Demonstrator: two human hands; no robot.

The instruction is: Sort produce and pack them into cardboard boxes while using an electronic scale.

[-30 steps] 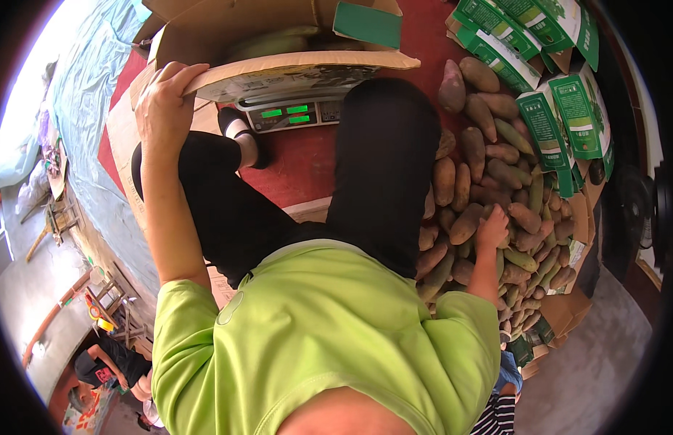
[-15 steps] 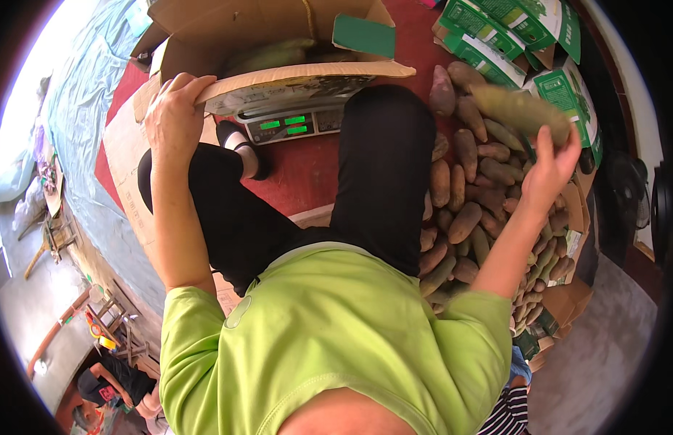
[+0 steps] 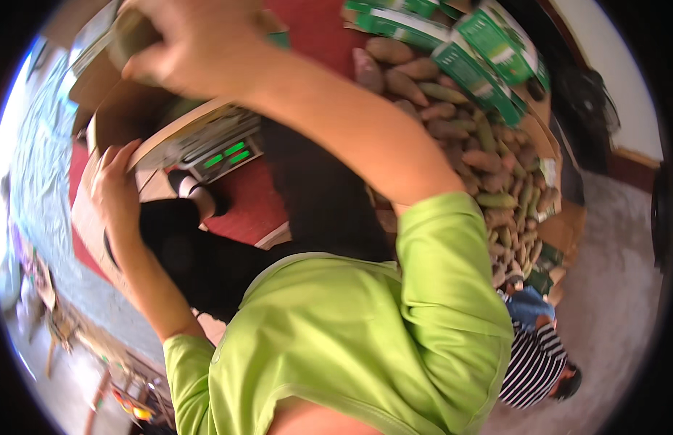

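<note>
My right hand [image 3: 202, 47] reaches across to the upper left over the cardboard box [image 3: 108, 101]. Its fingers curl round a large greenish-brown tuber [image 3: 135, 35], blurred by motion. My left hand [image 3: 117, 181] grips the near flap of the box, fingers over the top edge. Under the box stands a digital scale [image 3: 231, 156] with lit green readouts. My right hand and forearm hide much of the box's inside. To the right lies a heap of reddish-brown and greenish tubers [image 3: 489, 163].
Green and white cartons [image 3: 489, 51] lie beyond the heap. A black fan [image 3: 587, 98] stands by the right wall. On the left hangs pale blue sheeting [image 3: 35, 145]. A person in a striped top [image 3: 532, 366] is at lower right, close to the heap.
My right hand has swung from above the heap to over the box, carrying the tuber. My left hand keeps its hold on the flap. The whole view has turned rightward.
</note>
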